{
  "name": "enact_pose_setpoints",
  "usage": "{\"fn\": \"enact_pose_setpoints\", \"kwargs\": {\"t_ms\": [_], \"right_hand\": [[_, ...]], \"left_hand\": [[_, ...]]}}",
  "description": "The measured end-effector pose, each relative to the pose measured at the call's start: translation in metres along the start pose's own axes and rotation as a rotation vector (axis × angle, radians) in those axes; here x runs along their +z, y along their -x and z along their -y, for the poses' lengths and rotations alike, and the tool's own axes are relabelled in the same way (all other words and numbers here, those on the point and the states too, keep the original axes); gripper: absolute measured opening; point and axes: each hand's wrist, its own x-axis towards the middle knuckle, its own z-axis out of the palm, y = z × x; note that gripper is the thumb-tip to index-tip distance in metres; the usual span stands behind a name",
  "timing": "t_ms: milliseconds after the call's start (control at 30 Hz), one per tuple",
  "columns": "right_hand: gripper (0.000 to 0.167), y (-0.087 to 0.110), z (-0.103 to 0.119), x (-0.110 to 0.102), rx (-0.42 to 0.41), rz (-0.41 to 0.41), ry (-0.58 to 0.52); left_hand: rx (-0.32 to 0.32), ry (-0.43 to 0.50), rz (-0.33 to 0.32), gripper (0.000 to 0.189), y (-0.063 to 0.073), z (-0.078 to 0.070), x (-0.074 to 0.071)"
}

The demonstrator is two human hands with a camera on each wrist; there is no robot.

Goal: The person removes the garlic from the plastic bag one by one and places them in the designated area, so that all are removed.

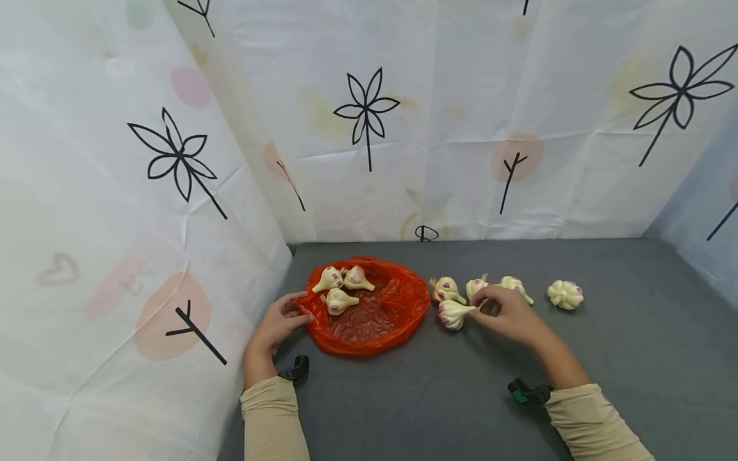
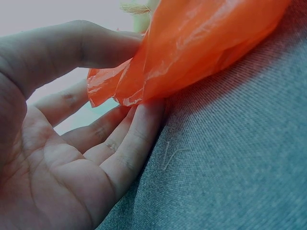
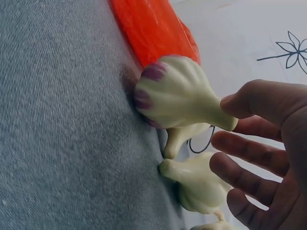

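Observation:
A red plastic bag (image 1: pixel 403 320) lies spread with its mouth up, with three garlic bulbs (image 1: pixel 340 301) in its left part. At its left rim, my left hand (image 1: pixel 278 325) pinches the thin plastic (image 2: pixel 192 52) between thumb and fingers. Just right of the bag, my right hand (image 1: pixel 510 312) pinches a purple-streaked garlic bulb (image 1: pixel 452 314) by its stem. That bulb (image 3: pixel 175 93) fills the middle of the right wrist view, its round end at the cloth. The other right fingers stretch out loosely. Behind this hand stand more bulbs (image 1: pixel 446 290), one partly hidden by it.
A lone garlic bulb (image 1: pixel 565 294) sits farther right on the grey table cloth (image 1: pixel 415 403). White patterned sheets (image 1: pixel 461 186) wall off the back and the left side. Each wrist wears a small black camera (image 1: pixel 527 392).

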Motion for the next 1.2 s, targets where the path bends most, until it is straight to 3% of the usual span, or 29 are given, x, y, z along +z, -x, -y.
{"fn": "enact_pose_setpoints", "kwargs": {"t_ms": [667, 1200], "right_hand": [[0.013, -0.001, 0.003, -0.001, 0.037, 0.193, 0.071], [0.014, -0.001, 0.009, -0.005, 0.051, 0.161, 0.051]], "left_hand": [[-0.003, 0.009, 0.004, 0.066, 0.0, 0.0, 0.0], [-0.005, -0.005, 0.004, 0.066, 0.0, -0.001, -0.001]]}}
